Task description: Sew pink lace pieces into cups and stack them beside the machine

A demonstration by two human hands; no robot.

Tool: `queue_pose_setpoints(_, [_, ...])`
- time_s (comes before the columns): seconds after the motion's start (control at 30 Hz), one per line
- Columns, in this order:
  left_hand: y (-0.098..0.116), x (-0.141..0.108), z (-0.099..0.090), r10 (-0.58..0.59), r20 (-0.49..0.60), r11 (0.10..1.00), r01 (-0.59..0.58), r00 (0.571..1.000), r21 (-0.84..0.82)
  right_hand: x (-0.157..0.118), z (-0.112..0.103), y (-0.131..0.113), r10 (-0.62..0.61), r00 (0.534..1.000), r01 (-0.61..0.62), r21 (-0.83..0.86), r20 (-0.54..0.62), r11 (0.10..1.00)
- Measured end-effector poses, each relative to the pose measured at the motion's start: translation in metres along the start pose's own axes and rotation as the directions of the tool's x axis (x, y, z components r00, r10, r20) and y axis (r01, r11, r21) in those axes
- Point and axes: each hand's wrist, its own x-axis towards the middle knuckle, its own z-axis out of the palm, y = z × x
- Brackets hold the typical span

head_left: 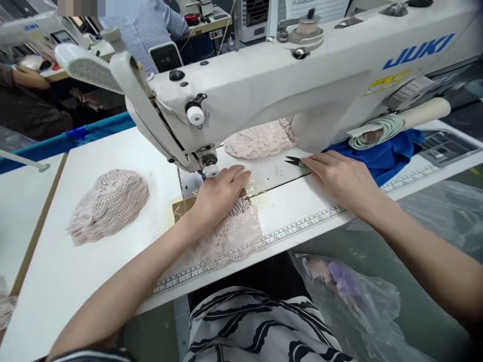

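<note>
A pale pink lace piece (237,231) lies at the front of the white sewing machine (256,85), partly over the ruler edge. My left hand (219,196) rests on it beside the needle area, palm down with its fingers apart; the hand hides part of the lace. My right hand (334,176) is closed around small black-bladed snips (296,161), whose tips point left. Behind the hands, a folded lace bundle (260,141) sits under the machine arm. A stack of lace pieces (111,203) lies on the table to the left.
Blue cloth (381,156) and a roll of pale green trim (377,131) lie at the right under the machine. A ruler strip (298,229) runs along the table's front edge. Plastic bags (350,291) are below. Other people are at the back left.
</note>
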Motion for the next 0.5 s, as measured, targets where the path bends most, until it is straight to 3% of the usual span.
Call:
queue_pose_setpoints(0.13, [-0.001, 0.027, 0.014, -0.074, 0.065, 0.997, 0.076, 0.995, -0.020, -0.004, -0.001, 0.001, 0.007, 1.000, -0.007, -0.014, 0.005, 1.000])
queue_pose_setpoints(0.33, [-0.003, 0.029, 0.016, 0.002, 0.073, 0.994, -0.010, 0.997, 0.113, -0.007, 0.003, 0.002, 0.024, 0.999, -0.021, 0.050, -0.047, 0.999])
queue_pose_setpoints(0.43, [-0.006, 0.026, 0.019, 0.060, 0.046, 0.987, -0.066, 0.997, 0.145, -0.006, 0.000, -0.011, 0.062, 0.995, -0.052, 0.128, -0.073, 0.990])
queue_pose_setpoints(0.5, [-0.007, 0.025, 0.022, 0.082, 0.028, 0.985, -0.085, 0.996, 0.150, -0.005, -0.004, -0.025, 0.078, 0.994, -0.055, 0.266, -0.075, 0.962])
